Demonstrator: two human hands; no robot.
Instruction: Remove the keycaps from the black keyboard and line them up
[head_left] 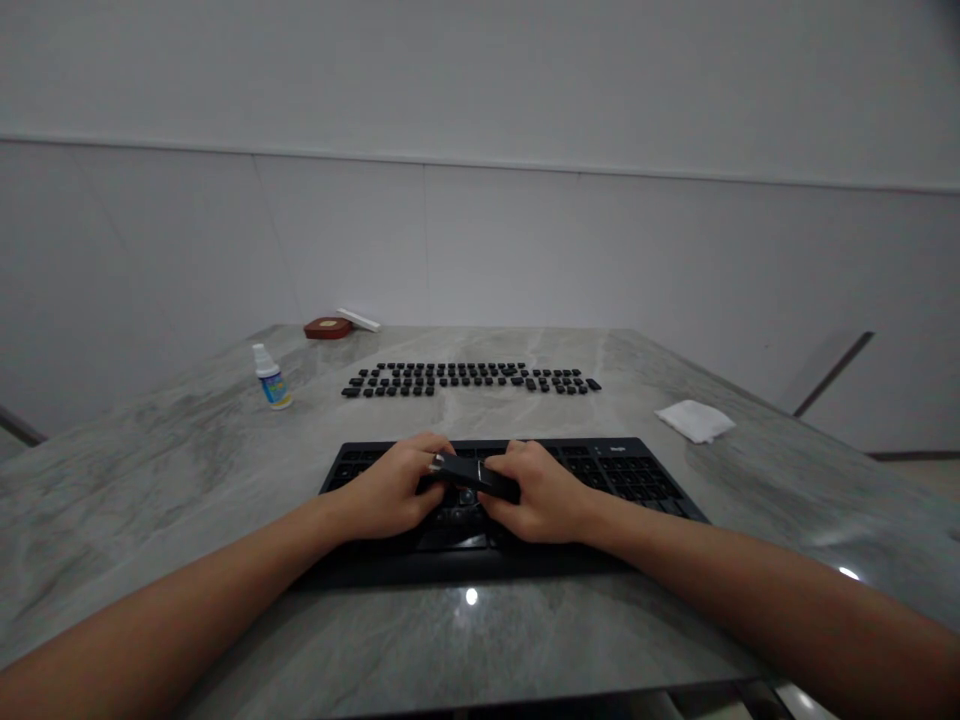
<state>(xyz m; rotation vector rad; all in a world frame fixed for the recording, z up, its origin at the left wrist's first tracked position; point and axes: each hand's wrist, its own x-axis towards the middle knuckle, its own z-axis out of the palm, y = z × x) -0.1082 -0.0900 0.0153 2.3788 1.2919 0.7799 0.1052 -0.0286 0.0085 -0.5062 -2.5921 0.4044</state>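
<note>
A black computer keyboard (525, 565) lies on the table in front of me, with bare switch area showing at its middle where keycaps are off. Just above that spot is a slim black tool (472, 477) with small pale prongs at its left end; its exact kind is unclear. My right hand (544, 492) is closed around the tool's right part, thumb on its near side. My left hand (397, 487) curls its fingers and thumb about the pronged end. Some of its fingers are hidden.
Loose black keycaps (472, 375) lie in rows beyond the keyboard. A white spray bottle (271, 378) with a blue label stands left, a folded white tissue (695, 421) lies right. A reddish-brown box (328, 328) and a white flat object (358, 320) sit at the back left.
</note>
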